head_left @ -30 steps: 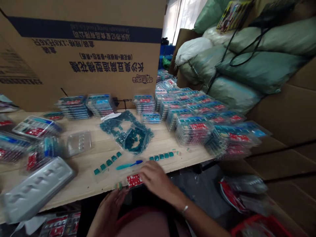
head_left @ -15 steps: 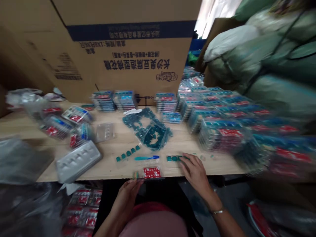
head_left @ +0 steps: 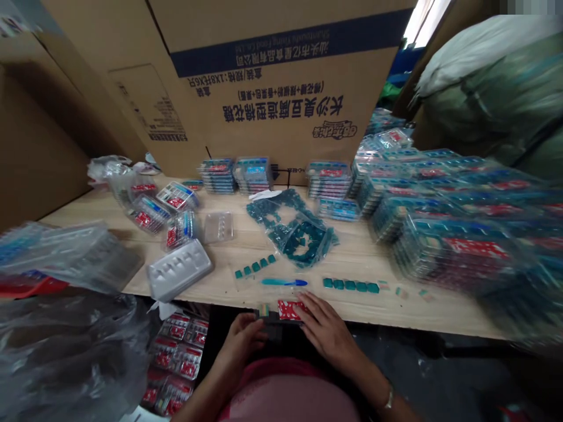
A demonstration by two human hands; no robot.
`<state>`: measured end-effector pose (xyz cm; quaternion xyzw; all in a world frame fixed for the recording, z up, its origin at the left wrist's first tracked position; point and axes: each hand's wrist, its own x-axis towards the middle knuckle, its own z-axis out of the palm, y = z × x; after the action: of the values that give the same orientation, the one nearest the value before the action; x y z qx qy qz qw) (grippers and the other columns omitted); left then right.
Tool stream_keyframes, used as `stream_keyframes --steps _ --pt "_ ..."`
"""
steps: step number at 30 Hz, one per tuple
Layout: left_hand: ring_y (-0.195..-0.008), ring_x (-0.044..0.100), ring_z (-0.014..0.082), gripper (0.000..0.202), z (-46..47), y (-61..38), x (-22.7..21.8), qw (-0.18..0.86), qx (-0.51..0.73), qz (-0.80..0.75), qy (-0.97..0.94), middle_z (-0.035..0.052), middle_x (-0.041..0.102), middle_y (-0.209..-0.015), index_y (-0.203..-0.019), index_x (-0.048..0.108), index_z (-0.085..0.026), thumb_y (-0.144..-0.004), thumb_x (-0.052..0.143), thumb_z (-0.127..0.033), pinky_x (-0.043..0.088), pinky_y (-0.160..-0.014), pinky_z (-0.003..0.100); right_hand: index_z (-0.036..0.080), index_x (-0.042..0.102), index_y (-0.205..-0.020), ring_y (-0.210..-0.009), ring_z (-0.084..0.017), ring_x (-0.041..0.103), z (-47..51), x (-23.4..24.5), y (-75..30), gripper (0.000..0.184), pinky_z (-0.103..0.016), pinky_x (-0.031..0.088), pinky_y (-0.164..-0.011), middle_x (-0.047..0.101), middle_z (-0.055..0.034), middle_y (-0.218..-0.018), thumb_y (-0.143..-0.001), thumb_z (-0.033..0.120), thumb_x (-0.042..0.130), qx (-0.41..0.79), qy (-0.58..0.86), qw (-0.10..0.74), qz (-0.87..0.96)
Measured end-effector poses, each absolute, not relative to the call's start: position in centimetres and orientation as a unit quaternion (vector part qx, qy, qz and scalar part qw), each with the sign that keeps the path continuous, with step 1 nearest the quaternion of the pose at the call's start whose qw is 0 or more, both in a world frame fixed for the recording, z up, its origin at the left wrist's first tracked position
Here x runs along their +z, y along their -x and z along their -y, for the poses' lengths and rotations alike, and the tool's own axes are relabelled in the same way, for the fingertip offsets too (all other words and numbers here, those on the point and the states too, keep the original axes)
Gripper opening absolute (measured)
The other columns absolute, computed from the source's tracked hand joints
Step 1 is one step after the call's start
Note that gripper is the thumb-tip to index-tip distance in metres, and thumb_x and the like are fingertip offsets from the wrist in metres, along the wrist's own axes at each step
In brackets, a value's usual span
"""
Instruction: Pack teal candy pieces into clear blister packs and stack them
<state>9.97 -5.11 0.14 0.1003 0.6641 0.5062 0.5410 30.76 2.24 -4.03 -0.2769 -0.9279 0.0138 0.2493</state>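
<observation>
A clear plastic tray [head_left: 271, 317] sits at the table's front edge, partly over it. In it are a red packet with white marks [head_left: 288, 310] and a small striped block [head_left: 263, 310]. My left hand [head_left: 241, 343] is at the tray's left corner, fingers curled against its near edge. My right hand [head_left: 329, 334] lies with fingers stretched over the right end of the packet. Just beyond is a blue spoon-like piece [head_left: 284, 282]. A row of teal pieces [head_left: 350, 285] lies to the right, another teal row [head_left: 255, 267] to the left.
An open bag of teal pieces [head_left: 303, 234] lies mid-table. Stacked filled packs [head_left: 457, 246] crowd the right. A grey-white moulded tray stack [head_left: 179, 271] and loose packs [head_left: 147, 214] are on the left. A large carton [head_left: 272, 135] stands behind.
My right hand has moved left from the right teal row onto the red packet. That row now shows whole. My left hand stays by the tray. The view has swung left.
</observation>
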Motion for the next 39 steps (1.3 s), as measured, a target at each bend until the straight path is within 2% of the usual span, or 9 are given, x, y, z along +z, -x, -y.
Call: stream_keyframes --steps 3,6,10,16,22,26,32,36,39 --pt "-0.103 0.056 0.0232 0.047 4.7 -7.9 1.2 0.322 0.537 -0.729 -0.277 0.0048 0.063 -0.103 -0.104 0.058 -0.023 -0.062 0.077 -0.017 0.040 -0.099 0.033 0.017 0.054 -0.127 -0.128 -0.027 0.043 -2.6 -4.3 -30.8 0.039 -0.045 0.048 -0.097 0.050 -0.0146 -0.136 -0.089 0.015 0.048 0.014 0.273 0.261 0.926" --pt "-0.120 0.045 0.0288 0.041 2.5 -5.5 1.5 0.220 0.514 -0.705 -0.436 0.0088 0.060 -0.115 -0.102 0.063 -0.023 -0.063 0.074 -0.015 0.025 -0.110 0.037 0.018 0.053 -0.129 -0.129 -0.026 0.043 -2.7 -4.2 -31.3 0.041 -0.046 0.048 -0.098 0.050 -0.0139 -0.136 -0.088 0.015 0.048 0.020 0.270 0.254 0.928" --pt "-0.109 0.053 0.0315 0.023 -0.2 -2.9 -0.3 0.132 0.389 -0.700 -0.584 0.0122 0.064 -0.106 -0.095 0.064 -0.020 -0.072 0.063 -0.018 0.036 -0.101 0.045 0.018 0.052 -0.129 -0.130 -0.025 0.041 -2.7 -3.9 -32.0 0.042 -0.045 0.047 -0.099 0.049 -0.0132 -0.137 -0.088 0.012 0.047 0.010 0.278 0.245 0.929" --pt "-0.122 0.049 0.0277 0.034 1.3 -4.3 -2.8 -0.114 0.281 -0.592 -0.746 0.0147 0.051 -0.133 -0.121 0.052 -0.019 -0.088 0.048 -0.027 0.043 -0.096 0.045 0.017 0.055 -0.124 -0.128 -0.024 0.043 -2.3 -3.1 -31.1 0.040 -0.042 0.046 -0.100 0.051 -0.0115 -0.136 -0.086 0.011 0.047 -0.011 0.291 0.238 0.927" --pt "-0.122 0.049 0.0264 0.035 2.1 -6.7 -3.4 -0.125 0.233 -0.480 -0.836 0.0111 0.059 -0.126 -0.119 0.055 -0.019 -0.086 0.052 -0.032 0.046 -0.094 0.039 0.017 0.047 -0.133 -0.130 -0.028 0.040 -2.6 -2.0 -34.2 0.047 -0.047 0.044 -0.097 0.045 -0.0144 -0.140 -0.087 0.027 0.051 -0.023 0.391 0.216 0.894" --pt "-0.122 0.049 0.0273 0.036 1.1 -6.2 -3.7 -0.116 0.253 -0.473 -0.836 0.0110 0.059 -0.125 -0.119 0.054 -0.019 -0.085 0.054 -0.033 0.048 -0.092 0.038 0.013 0.052 -0.126 -0.125 -0.032 0.044 -2.9 -2.6 -37.9 0.043 -0.049 0.042 -0.096 0.049 -0.0184 -0.135 -0.088 0.031 0.051 -0.065 0.459 0.208 0.861" --pt "-0.127 0.044 0.0287 0.039 1.3 -6.4 -3.8 -0.098 0.283 -0.485 -0.821 0.0169 0.049 -0.133 -0.122 0.049 -0.016 -0.086 0.055 -0.027 0.048 -0.095 0.041 0.018 0.056 -0.119 -0.100 -0.024 0.058 -1.3 -4.5 -39.3 0.030 -0.041 0.044 -0.086 0.064 -0.0119 -0.111 -0.092 0.023 0.047 -0.098 0.427 0.235 0.868" --pt "-0.122 0.047 0.0303 0.045 2.1 -6.5 -3.6 -0.088 0.288 -0.513 -0.804 0.0182 0.052 -0.129 -0.121 0.048 -0.015 -0.082 0.060 -0.034 0.047 -0.095 0.047 0.016 0.050 -0.128 -0.109 -0.028 0.053 -2.2 -5.2 -39.5 0.038 -0.044 0.041 -0.089 0.059 -0.0152 -0.122 -0.091 0.018 0.044 -0.151 0.448 0.258 0.843" --pt "-0.119 0.050 0.0286 0.039 2.2 -6.3 -3.5 -0.072 0.280 -0.511 -0.809 0.0156 0.056 -0.125 -0.115 0.051 -0.017 -0.082 0.061 -0.035 0.048 -0.094 0.046 0.017 0.047 -0.133 -0.105 -0.023 0.056 -2.8 -5.1 -40.0 0.045 -0.038 0.041 -0.087 0.063 -0.0116 -0.117 -0.090 0.010 0.038 -0.132 0.409 0.241 0.870"
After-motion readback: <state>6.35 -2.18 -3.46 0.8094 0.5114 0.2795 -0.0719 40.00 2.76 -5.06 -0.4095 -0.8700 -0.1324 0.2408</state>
